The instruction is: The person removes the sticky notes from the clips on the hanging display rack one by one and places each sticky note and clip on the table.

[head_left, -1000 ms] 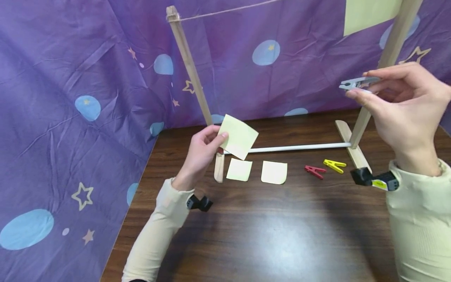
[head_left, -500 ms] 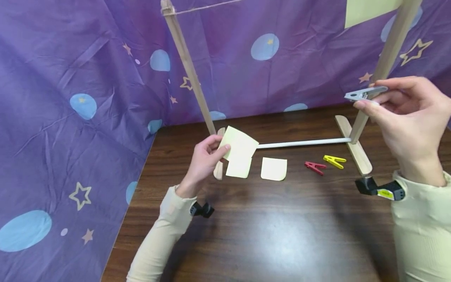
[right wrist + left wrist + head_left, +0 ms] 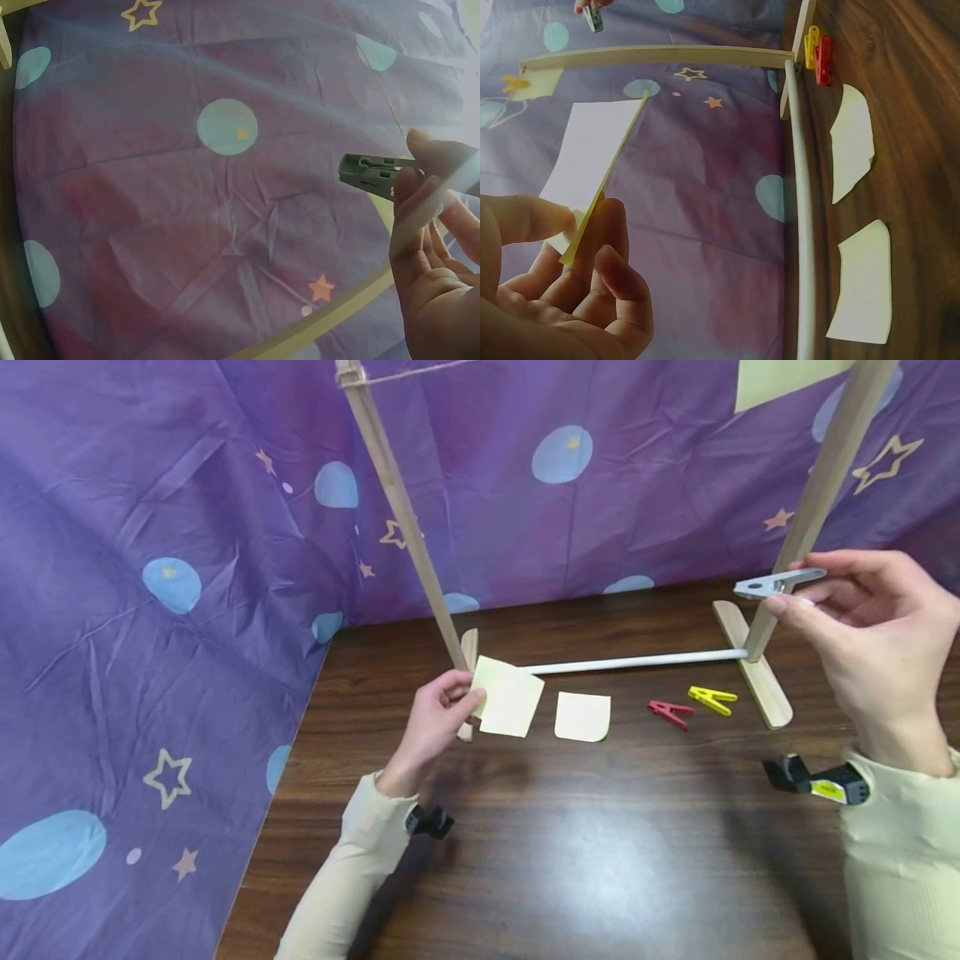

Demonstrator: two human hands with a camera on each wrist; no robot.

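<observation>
My left hand (image 3: 435, 714) pinches a pale yellow sticky note (image 3: 592, 142) by one edge, thumb on its near side. In the head view this note overlaps another sticky note (image 3: 508, 720) that lies on the table. A third sticky note (image 3: 582, 717) lies to the right of that one. Raised at the right, my right hand (image 3: 885, 627) pinches a pale blue-grey clothespin (image 3: 765, 585) between thumb and forefinger, its nose pointing left. The right wrist view shows the same clothespin (image 3: 367, 174) with its spring. On the table are a red clothespin (image 3: 670, 712) and a yellow clothespin (image 3: 712, 699).
A wooden frame stands behind, with a left post (image 3: 405, 518), a right post (image 3: 825, 485) and a white bar (image 3: 630, 662) low between them. String (image 3: 420, 371) runs from the left post's top. A note (image 3: 783, 381) hangs upper right, held by a yellow clothespin (image 3: 514, 82).
Both hands have come down, still holding the sticky note and the clothespin. The held note now overlaps the left table note in the head view. The view has tilted slightly.
</observation>
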